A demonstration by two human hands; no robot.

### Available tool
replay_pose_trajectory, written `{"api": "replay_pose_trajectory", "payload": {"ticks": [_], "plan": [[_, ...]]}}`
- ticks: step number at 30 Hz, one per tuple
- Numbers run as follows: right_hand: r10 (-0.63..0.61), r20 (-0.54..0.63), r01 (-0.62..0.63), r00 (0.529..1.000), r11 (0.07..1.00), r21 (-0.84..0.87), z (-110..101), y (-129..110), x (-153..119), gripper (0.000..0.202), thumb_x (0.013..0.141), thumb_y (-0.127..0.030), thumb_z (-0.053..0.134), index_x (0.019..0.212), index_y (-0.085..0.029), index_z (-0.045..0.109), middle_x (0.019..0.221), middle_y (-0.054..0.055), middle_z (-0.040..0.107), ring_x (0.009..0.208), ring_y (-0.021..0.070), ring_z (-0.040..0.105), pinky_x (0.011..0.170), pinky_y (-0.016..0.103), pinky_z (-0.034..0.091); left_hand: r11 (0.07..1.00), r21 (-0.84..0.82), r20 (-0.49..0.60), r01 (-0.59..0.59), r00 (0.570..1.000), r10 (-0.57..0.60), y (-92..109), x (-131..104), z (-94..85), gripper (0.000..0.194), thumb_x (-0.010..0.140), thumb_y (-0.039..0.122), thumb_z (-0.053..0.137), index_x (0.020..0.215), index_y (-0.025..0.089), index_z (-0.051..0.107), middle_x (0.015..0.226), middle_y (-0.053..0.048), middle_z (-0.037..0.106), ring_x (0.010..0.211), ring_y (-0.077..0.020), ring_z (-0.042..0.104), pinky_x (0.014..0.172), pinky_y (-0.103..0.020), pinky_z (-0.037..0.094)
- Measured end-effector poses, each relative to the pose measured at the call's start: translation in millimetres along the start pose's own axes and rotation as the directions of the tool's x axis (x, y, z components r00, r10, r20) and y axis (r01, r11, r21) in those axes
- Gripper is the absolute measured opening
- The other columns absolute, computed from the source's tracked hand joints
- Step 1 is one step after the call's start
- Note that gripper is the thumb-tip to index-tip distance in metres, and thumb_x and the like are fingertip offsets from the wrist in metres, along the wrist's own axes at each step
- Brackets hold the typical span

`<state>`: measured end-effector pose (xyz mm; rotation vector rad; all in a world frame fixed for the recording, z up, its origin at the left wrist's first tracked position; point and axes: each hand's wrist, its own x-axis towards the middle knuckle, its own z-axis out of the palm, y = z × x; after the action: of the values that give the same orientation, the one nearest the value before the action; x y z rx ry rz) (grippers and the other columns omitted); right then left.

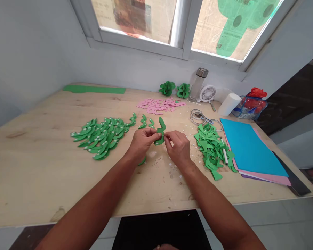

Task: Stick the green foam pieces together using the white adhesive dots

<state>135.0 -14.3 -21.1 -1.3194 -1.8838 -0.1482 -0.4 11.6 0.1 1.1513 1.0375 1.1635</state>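
My left hand [145, 139] pinches a curved green foam cutout [161, 124] between thumb and fingers, above the middle of the table. My right hand [178, 144] is closed, with thumb and forefinger pinched at the cutout's right edge. Whether a small scrap is also between those fingertips cannot be made out. To the left lies a pile of similar green cutouts [101, 135] with small whitish squares on them. A few stacked pieces [143, 121] lie just beyond my left hand, and another green piece [142, 161] is partly hidden beneath it.
Green scraps [211, 146] and a white pen [224, 152] lie right, beside blue sheets [253, 147]. Tape rolls [197, 117], pink cutouts [159, 105], green assembled shapes [167, 88], a bottle [197, 85], a fan [207, 93] and a white roll [229, 104] stand farther back.
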Motion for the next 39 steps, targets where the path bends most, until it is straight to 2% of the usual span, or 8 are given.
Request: {"api": "replay_pose_trajectory", "payload": {"ticks": [13,25,30,39], "plan": [[-0.055,0.012,0.056,0.998,0.991,-0.120,-0.3,-0.6,1.1,0.021,0.091,-0.024,0.045,0.077,-0.019,0.060,0.069,0.005,0.063,0.070,0.0174,0.056,0.068,0.030,0.035,1.000,0.001,0.021,-0.001,1.000,0.001,-3.0,2.0,-2.0,0.019,0.057,0.024,0.070,0.048,0.016,0.055,0.052,0.004,0.049,0.053,-0.0099,0.043,0.055,-0.024,0.035],[-0.016,0.054,0.017,0.998,0.999,-0.029,-1.7,0.2,1.8,0.020,0.091,-0.025,0.045,0.080,-0.019,0.061,0.073,0.006,0.063,0.073,0.0184,0.056,0.070,0.030,0.037,1.000,0.000,0.019,-0.014,1.000,0.014,-5.6,3.3,-3.6,0.021,0.057,0.026,0.071,0.048,0.016,0.055,0.052,0.003,0.051,0.053,-0.0103,0.045,0.055,-0.025,0.036],[-0.039,0.058,0.042,0.998,0.998,-0.054,-3.6,0.6,2.6,0.022,0.091,-0.028,0.046,0.078,-0.019,0.061,0.073,0.005,0.065,0.071,0.0180,0.056,0.069,0.030,0.037,1.000,0.014,0.032,-0.006,0.999,0.006,-4.9,3.5,-4.7,0.017,0.056,0.025,0.072,0.051,0.016,0.059,0.053,0.003,0.053,0.054,-0.0103,0.047,0.056,-0.024,0.036],[-0.033,0.075,0.040,0.997,0.995,-0.094,-2.9,-0.3,2.2,0.023,0.091,-0.024,0.043,0.077,-0.018,0.060,0.071,0.006,0.063,0.070,0.0185,0.055,0.068,0.030,0.036,0.999,0.040,0.029,-0.020,0.999,0.019,-5.2,3.6,-4.0,0.019,0.056,0.026,0.072,0.049,0.016,0.058,0.052,0.003,0.051,0.053,-0.0101,0.046,0.055,-0.024,0.035]]}}
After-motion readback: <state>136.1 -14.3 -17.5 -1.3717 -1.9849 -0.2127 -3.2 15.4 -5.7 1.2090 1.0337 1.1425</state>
